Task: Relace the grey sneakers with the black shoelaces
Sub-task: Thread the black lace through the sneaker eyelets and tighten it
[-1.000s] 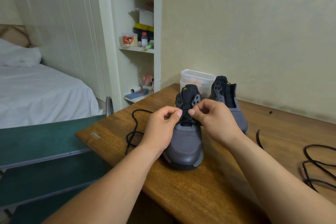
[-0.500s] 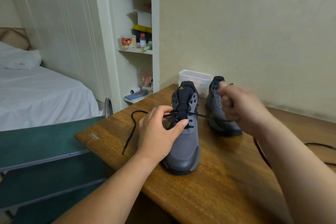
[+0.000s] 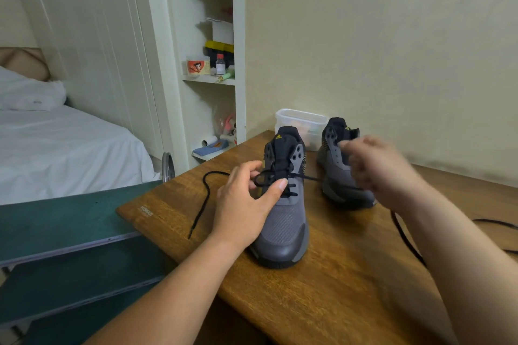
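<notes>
Brown wood fills most of my view: the table (image 3: 350,288) stands by a pale wall, with a bed (image 3: 70,148) and a shelf (image 3: 208,80) off to my left. Two grey shoes stand on the table with their toes to me. The near sneaker (image 3: 283,224) is right in front of me. The far sneaker (image 3: 335,168) is just behind it to the right, next to a plastic box (image 3: 297,120).

The black shoelace (image 3: 293,185) is in the near sneaker. It goes across the low holes in two or three rows. My left hand (image 3: 244,204) is on the side of that shoe. Its fingers (image 3: 252,168) and thumb pinch the lace by the left holes. One loose end lies on the table to the left. My right hand (image 3: 384,171) is up in front of the far sneaker and looks blurry. Its fingers (image 3: 349,145) are curled tight, and the lace runs in a straight line to them, so I think they grip the other end.

So the job is only just begun. The top holes of the near sneaker are bare. The far sneaker shows no lace at all. More black lace lies on the table by my right arm, and I can't tell if it is the tail of this lace or the second one
</notes>
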`<state>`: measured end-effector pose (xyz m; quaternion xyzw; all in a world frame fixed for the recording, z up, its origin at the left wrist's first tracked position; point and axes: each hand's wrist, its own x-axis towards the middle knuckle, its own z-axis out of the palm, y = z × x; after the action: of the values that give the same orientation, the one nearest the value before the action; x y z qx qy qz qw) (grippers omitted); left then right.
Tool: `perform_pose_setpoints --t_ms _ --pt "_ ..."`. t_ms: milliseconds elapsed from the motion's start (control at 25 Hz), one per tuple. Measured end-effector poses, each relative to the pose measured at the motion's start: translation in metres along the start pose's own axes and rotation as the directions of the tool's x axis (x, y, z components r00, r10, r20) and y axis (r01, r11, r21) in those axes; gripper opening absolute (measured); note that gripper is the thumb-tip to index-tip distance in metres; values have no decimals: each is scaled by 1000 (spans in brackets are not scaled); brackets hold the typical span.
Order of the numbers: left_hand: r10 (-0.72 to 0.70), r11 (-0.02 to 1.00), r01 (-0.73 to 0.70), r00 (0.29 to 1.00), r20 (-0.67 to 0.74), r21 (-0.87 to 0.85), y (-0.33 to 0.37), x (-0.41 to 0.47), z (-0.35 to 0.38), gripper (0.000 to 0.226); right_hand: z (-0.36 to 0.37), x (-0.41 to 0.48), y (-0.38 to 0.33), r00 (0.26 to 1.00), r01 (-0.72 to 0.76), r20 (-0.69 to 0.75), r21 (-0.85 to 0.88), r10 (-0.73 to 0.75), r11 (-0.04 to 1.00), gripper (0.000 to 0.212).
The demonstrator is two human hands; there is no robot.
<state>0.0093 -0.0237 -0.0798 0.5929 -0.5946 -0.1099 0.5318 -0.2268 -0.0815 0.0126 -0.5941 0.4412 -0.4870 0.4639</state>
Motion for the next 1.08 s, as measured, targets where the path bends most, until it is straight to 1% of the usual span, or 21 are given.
perform_pose_setpoints --t_ms 40,80,120,160,200,240,280,320,360,400,440,480,520,560,600,640,680,760,880,960,1080 --pt "-6 1000 7 1000 18 -21 0 1 0 55 6 -6 6 996 40 87 -332 -12 943 26" --pt "-17 998 19 999 38 -51 1 3 0 53 12 -12 11 980 105 201 -534 5 839 27" --pt "-38 995 43 997 60 -87 0 4 0 52 19 -16 14 951 177 309 -607 24 775 29" --pt "-65 991 75 994 87 -115 -1 5 0 53 24 -19 15 929 227 368 -611 18 759 31" --pt "-87 986 102 989 120 -128 -3 7 0 55 27 -20 13 932 238 362 -549 -29 801 31" --pt "-100 985 120 983 154 -123 -4 8 0 56 26 -18 10 960 190 268 -413 -81 891 29" --pt "-107 985 129 978 179 -112 -6 8 1 57 22 -15 5 990 103 118 -170 -83 980 24" --pt "-115 986 136 974 194 -101 -7 9 1 57 18 -10 0 1000 24 -13 165 -22 986 21" --pt "-117 986 138 973 198 -93 -6 9 1 56 15 -5 -4 996 -20 -71 454 59 891 22" --pt "-118 988 135 975 189 -81 -7 10 2 52 13 -1 -5 990 -40 -80 618 113 785 24" --pt "-119 989 132 977 175 -64 -8 10 3 47 13 -1 -3 987 -57 -72 677 142 734 24" --pt "-130 989 139 978 162 -47 -9 10 3 40 15 -1 2 985 -72 -68 666 157 742 24" --pt "-145 988 152 978 147 -37 -11 11 3 32 18 -1 8 986 -74 -80 565 144 822 23" --pt "-161 984 169 979 128 -52 -12 11 3 22 21 -3 14 993 -47 -85 335 79 941 22" --pt "-165 982 173 981 105 -80 -12 12 2 15 22 -6 20 999 0 -35 27 1 1000 23" --pt "-155 981 162 985 70 -104 -10 11 2 17 24 -10 23 998 50 58 -252 -37 966 26" --pt "-147 982 150 989 30 -115 -9 11 1 21 26 -12 25 987 101 156 -417 -38 903 29" --pt "-149 984 142 987 -57 -111 -5 10 0 23 30 -11 28 972 145 231 -469 -37 871 34" --pt "-139 989 126 974 -179 -80 -5 11 -1 21 31 -8 26 989 129 124 -440 -82 889 37" --pt "-123 992 115 970 -210 -50 -5 12 -1 20 30 -5 25 991 132 92 -476 -100 869 37" --pt "-109 994 105 969 -221 -30 -5 11 0 16 31 -6 30 973 223 98 -630 -208 744 31"
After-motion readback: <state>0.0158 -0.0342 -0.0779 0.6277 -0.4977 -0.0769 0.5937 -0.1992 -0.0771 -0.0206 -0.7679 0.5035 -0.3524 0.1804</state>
